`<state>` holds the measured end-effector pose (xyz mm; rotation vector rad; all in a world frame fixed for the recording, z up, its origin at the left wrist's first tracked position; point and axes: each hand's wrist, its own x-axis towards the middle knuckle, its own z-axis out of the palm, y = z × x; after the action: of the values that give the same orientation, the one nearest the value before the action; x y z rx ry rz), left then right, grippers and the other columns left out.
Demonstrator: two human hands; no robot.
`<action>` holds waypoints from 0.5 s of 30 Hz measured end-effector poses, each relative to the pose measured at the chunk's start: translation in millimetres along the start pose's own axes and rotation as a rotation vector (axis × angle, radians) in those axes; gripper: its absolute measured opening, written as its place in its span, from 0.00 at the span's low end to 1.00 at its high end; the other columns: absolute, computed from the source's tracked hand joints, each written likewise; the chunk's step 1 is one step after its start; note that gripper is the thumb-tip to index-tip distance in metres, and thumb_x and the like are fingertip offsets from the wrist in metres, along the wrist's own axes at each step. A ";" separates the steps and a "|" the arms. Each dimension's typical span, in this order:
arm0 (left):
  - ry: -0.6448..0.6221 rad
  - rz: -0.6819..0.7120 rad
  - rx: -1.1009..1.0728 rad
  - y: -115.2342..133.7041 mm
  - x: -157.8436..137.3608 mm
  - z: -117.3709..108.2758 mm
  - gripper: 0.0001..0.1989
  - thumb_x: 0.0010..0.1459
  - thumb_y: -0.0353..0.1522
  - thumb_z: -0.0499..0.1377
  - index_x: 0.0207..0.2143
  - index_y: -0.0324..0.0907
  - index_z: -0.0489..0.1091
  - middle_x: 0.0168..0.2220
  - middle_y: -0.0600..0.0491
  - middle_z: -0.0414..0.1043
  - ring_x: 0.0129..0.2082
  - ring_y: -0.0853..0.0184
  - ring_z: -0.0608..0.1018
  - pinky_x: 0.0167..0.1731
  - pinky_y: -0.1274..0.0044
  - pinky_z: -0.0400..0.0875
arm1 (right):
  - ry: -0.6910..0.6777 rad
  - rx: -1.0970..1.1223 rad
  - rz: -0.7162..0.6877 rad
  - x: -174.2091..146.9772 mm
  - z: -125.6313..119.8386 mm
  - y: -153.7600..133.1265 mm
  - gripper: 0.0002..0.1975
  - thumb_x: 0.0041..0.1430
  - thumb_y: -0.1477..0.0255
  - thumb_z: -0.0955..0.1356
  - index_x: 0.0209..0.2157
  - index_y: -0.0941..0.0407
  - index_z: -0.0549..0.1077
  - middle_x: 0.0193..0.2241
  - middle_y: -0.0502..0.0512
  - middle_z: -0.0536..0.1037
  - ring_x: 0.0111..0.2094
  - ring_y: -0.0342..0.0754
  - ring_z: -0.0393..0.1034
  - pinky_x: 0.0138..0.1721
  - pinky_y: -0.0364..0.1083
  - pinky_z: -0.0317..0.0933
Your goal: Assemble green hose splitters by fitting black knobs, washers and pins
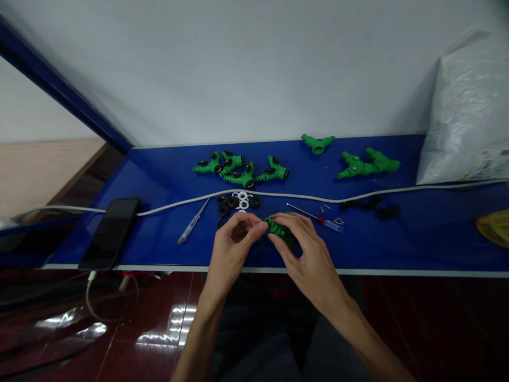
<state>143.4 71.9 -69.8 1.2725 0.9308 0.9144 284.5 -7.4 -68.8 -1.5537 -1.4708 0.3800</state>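
Both hands meet over the near edge of a blue table [417, 239]. My right hand [306, 249] holds a green plastic hose connector [278, 229]. My left hand [234, 244] pinches the connector's left end with thumb and fingers. Just behind the hands lie several black rings [230, 202] and white rings [243, 199]. A red-handled screwdriver [318, 217] rests to the right of the hands, and a clear-handled screwdriver [193, 223] lies to the left.
Several green connectors [238, 171] lie at the back middle, more green connectors [368, 164] at the back right. A white cable [358, 197] crosses the table. A black phone [110, 231] lies at left, a white plastic bag [469, 116] at right, black parts [374, 207] nearby.
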 end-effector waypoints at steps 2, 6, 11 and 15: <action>-0.074 -0.027 -0.063 0.6 -0.3 2.1 0.14 0.58 0.38 0.69 0.45 0.44 0.78 0.31 0.57 0.74 0.29 0.73 0.74 0.33 0.80 0.69 | -0.025 0.068 0.005 0.1 -2.2 -0.4 0.11 0.70 0.73 0.65 0.52 0.52 0.71 0.50 0.56 0.77 0.55 0.50 0.69 0.56 0.52 0.65; -0.189 -0.088 -0.101 1.7 -3.9 3.4 0.17 0.63 0.40 0.64 0.51 0.43 0.79 0.27 0.56 0.72 0.27 0.73 0.71 0.32 0.79 0.68 | -0.070 0.243 0.089 0.2 -2.6 -0.4 0.10 0.70 0.70 0.66 0.51 0.52 0.73 0.48 0.53 0.78 0.50 0.47 0.72 0.52 0.48 0.66; -0.161 -0.109 -0.176 -2.4 -8.7 7.9 0.12 0.59 0.38 0.68 0.44 0.45 0.83 0.32 0.54 0.72 0.31 0.72 0.72 0.35 0.79 0.68 | 0.007 0.408 0.227 -1.4 4.6 -1.6 0.09 0.69 0.62 0.66 0.44 0.51 0.75 0.41 0.50 0.78 0.42 0.46 0.73 0.45 0.47 0.65; -0.147 -0.206 -0.360 -6.8 -13.9 16.2 0.12 0.56 0.38 0.70 0.42 0.45 0.83 0.35 0.54 0.72 0.31 0.73 0.70 0.36 0.79 0.67 | 0.037 0.459 0.273 -5.2 9.4 -3.6 0.10 0.72 0.62 0.64 0.43 0.50 0.75 0.37 0.48 0.76 0.39 0.45 0.71 0.43 0.46 0.63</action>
<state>153.8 52.7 -74.7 0.9051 0.7271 0.7739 274.1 -8.8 -72.8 -1.3741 -1.0480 0.7853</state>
